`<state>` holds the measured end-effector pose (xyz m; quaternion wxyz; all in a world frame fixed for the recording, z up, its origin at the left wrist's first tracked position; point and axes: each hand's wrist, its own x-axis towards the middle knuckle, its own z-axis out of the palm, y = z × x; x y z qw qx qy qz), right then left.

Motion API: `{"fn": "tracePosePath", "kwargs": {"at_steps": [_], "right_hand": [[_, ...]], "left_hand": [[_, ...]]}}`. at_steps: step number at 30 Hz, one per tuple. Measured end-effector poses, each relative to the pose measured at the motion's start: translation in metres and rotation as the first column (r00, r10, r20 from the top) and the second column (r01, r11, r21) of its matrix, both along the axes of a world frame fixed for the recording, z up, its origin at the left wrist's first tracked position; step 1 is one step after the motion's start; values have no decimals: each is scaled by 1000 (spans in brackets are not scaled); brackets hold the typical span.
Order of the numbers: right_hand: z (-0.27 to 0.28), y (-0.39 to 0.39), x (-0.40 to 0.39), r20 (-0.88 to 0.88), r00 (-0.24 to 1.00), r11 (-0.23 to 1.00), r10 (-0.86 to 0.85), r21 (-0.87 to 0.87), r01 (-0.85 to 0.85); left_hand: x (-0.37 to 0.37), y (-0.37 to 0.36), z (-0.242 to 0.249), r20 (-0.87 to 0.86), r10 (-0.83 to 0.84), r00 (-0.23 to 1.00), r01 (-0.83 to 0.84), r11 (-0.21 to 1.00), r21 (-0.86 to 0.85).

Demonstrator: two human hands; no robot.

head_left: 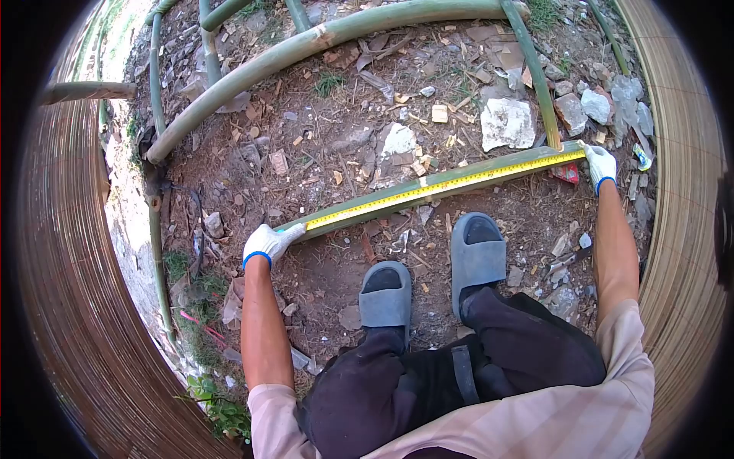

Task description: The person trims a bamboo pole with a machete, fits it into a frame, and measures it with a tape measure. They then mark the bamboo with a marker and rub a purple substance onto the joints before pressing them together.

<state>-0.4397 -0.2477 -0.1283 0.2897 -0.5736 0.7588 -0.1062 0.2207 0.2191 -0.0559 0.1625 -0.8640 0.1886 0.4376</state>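
Observation:
A yellow tape measure (pixel 451 185) is drawn out along a green bamboo pole (pixel 367 217), which slants up to the right across the ground in front of my feet. At the pole's left end my left hand (pixel 267 243), in a white glove with a blue cuff, is closed round the tape and the pole end. My right hand (pixel 601 164), gloved the same way, pinches the tape's other end against the pole's right end. Fingers cover both ends of the tape.
A thick curved bamboo pole (pixel 329 34) arches across the far side, with thinner bamboo poles (pixel 534 73) joined to it. White rubble (pixel 508 124), wood chips and shards litter the soil. Slatted bamboo screens (pixel 680 229) stand at both sides. My grey sandals (pixel 479 256) are close below the measured pole.

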Motion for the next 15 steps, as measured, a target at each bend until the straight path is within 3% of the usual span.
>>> {"fn": "tracePosePath", "kwargs": {"at_steps": [15], "right_hand": [[7,4,6,53,998,999,-38,32,36]], "left_hand": [[-1,2,0,4,17,1000,-17,1000,-13]]}}
